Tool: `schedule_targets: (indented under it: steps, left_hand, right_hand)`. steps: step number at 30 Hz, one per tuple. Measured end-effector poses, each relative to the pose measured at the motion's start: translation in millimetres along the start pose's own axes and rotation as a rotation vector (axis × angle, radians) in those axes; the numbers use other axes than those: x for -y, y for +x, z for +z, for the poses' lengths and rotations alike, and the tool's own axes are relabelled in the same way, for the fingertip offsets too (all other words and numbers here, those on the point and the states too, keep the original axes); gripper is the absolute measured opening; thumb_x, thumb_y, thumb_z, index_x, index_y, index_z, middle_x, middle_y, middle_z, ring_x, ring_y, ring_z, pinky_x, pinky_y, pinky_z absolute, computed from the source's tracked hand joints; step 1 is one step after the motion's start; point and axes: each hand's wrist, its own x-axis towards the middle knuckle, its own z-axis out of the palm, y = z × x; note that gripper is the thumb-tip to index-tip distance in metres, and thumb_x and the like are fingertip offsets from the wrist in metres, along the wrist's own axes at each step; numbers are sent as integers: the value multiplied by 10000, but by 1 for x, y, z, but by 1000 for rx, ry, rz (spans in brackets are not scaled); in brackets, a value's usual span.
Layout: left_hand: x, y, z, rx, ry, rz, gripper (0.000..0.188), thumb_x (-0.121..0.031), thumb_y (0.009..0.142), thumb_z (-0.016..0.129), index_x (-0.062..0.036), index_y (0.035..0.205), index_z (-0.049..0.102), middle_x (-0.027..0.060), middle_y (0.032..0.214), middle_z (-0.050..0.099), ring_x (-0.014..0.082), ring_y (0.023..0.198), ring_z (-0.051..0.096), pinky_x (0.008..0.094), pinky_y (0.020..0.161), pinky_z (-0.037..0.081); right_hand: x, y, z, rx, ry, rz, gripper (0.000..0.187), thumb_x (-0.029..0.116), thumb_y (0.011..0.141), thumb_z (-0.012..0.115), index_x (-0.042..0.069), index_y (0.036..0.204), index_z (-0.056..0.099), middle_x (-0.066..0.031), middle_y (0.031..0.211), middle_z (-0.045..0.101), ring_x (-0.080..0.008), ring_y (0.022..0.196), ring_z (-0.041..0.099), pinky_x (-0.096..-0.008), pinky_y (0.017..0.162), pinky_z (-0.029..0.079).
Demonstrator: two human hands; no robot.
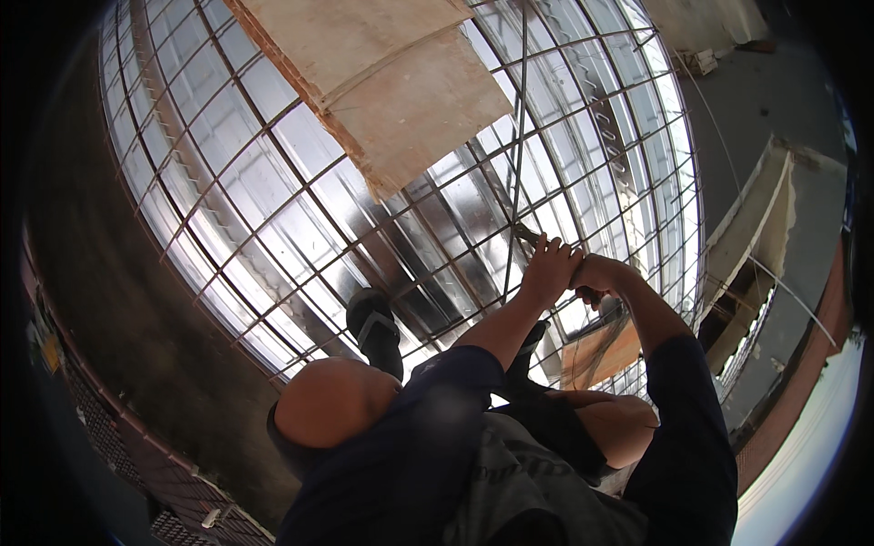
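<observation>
My hands meet over the steel bar grid (pixel 270 128), just right of the middle. A dark hand tool (pixel 525 234) with a narrow tip pokes out past my left hand's fingers, touching or close to a bar crossing; its kind I cannot make out. My left hand (pixel 550 271) is closed over it. My right hand (pixel 604 273) is closed right beside, its fingers curled round what looks like the tool's rear part, mostly hidden. Several thin wires (pixel 614 341) hang below my right hand. A long bar (pixel 520 118) runs across the grid to the tool's tip.
Under the grid lies shiny ribbed metal sheeting (pixel 309 136). A worn wooden board (pixel 419 109) rests on the bars ahead, and an orange-brown board (pixel 601 355) lies near my right knee. My shoe (pixel 369 314) stands on the grid. A concrete ledge (pixel 774 227) borders the right.
</observation>
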Motion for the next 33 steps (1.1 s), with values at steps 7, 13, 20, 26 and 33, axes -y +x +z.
schedule_targets:
  steps: [7,13,20,26,33]
  left_hand:
    - [10,25,3,17,-135,-94,107,-117,786,594,-140,889,610,49,829,623,240,873,615,510,905,376]
    - [14,41,-8,255,-250,-131,323,-92,718,653,-120,1035,596,65,941,627,274,999,584,533,997,356]
    - [7,-8,-1,-13,-120,27,326,-157,774,626,-93,1087,563,84,967,597,278,1051,540,528,1058,285]
    - [11,11,-5,174,-167,18,180,-108,789,597,-106,969,581,84,894,617,274,979,589,534,1017,330]
    - [7,29,-9,203,-223,-57,275,-119,739,661,-99,1003,590,81,947,631,267,1017,584,517,995,343]
  right_hand:
    - [25,-47,29,-687,-943,-245,333,196,758,699,21,1005,559,-162,839,636,-299,895,651,-440,753,525]
    - [9,-23,12,-671,-1061,-248,191,144,753,613,34,907,586,-142,789,650,-309,731,665,-428,717,536]
    - [-18,-16,9,196,282,-102,191,149,784,622,-26,712,608,-141,614,616,-251,523,620,-385,461,532]
    - [16,-48,8,-111,-280,-60,570,366,707,767,-15,1084,571,-147,874,654,-281,661,664,-382,554,560]
    - [11,-41,19,-584,-1054,-191,295,171,691,687,8,917,591,-175,802,653,-319,769,670,-410,727,542]
